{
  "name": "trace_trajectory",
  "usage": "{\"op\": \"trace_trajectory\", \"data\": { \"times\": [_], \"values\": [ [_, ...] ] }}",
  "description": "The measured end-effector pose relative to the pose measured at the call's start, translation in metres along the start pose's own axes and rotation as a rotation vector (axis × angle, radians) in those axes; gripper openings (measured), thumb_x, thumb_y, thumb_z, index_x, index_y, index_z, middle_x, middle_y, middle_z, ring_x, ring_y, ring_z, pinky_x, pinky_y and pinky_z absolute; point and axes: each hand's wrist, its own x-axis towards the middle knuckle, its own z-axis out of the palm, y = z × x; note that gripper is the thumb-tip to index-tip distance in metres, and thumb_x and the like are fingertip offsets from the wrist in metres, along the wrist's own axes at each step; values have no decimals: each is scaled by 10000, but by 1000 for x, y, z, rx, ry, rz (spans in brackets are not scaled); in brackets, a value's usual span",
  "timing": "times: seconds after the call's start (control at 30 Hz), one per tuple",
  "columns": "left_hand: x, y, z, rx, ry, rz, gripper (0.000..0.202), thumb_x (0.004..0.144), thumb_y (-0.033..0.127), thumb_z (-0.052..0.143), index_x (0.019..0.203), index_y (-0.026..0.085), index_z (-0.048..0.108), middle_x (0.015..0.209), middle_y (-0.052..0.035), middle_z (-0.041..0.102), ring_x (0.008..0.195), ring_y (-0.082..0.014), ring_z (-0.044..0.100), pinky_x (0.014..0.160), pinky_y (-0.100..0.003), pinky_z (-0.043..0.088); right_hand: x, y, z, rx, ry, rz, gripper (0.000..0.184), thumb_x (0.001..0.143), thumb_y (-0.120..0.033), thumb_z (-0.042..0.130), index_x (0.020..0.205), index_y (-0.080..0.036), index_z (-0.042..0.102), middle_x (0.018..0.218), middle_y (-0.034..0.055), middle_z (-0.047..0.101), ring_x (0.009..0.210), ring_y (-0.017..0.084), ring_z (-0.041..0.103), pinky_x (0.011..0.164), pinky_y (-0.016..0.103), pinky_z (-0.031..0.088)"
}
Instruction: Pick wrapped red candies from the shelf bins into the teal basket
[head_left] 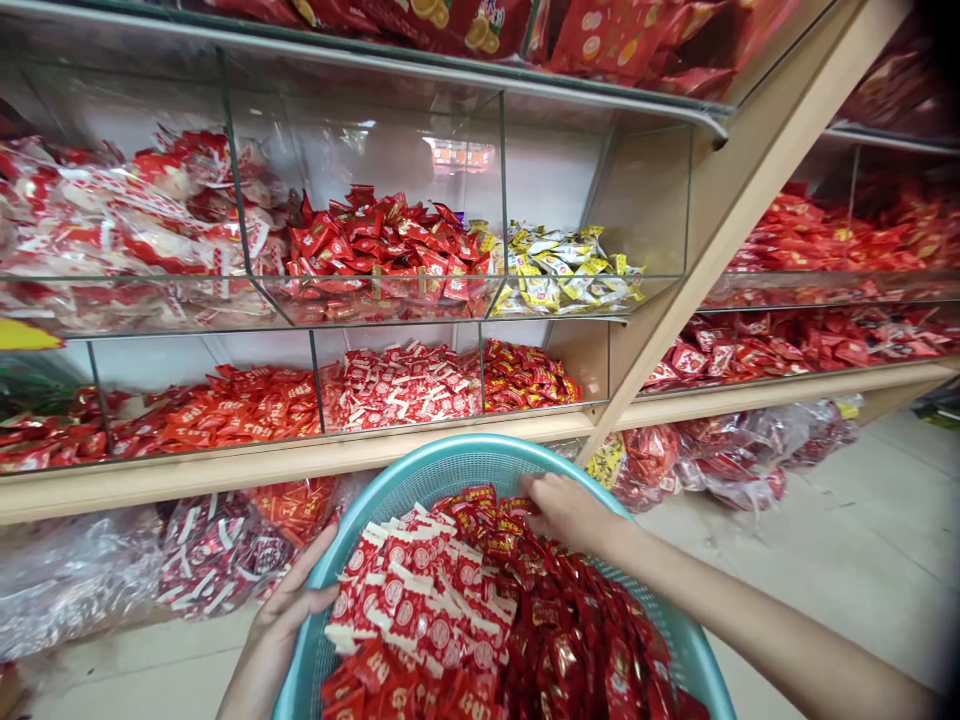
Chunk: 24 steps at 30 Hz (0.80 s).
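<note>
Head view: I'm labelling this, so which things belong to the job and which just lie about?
In hand:
round teal plastic basket, left hand on it
red-and-white wrapped candies inside
glossy red wrapped candies, right hand at them

Lying about:
yellow-and-white wrapped candies on pale wooden shelving
clear plastic bags below

Pale wood shelving, clear partitions, light tiled floor

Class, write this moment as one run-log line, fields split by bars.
Left hand: holds basket at its side | Right hand: inside, at red sweets, fingertips hidden | Shelf: more wrapped sweets
</note>
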Motion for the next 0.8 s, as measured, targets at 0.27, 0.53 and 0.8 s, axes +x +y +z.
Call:
{"op": "trace_trajectory", "data": {
  "times": [0.27,0.53,0.8],
  "values": [
    [1,0,-2,-30,-19,-5,704,630,142,646,1269,359,447,1020,-28,691,945,-301,614,785,-415,484,15,-21,9,-173,-58,23,249,850,-204,425,1036,-92,548,911,136,636,853,247,607,666,299,430],
    [10,-3,-9,-41,-15,16,641,601,143,669,1198,337,536,1045,4,682,1047,-239,562,922,-319,393,21,0,-32,112,86,-43,223,786,-357,528,821,-158,621,748,59,642,698,162,580,582,234,377],
    [16,-2,-12,41,-10,24,645,581,202,690,1189,352,537,1090,48,659,1087,-224,534,858,-259,440,91,72,-75,359,439,117,178,701,-342,580,676,-167,597,576,-13,577,550,101,495,544,203,344]
  ]
}}
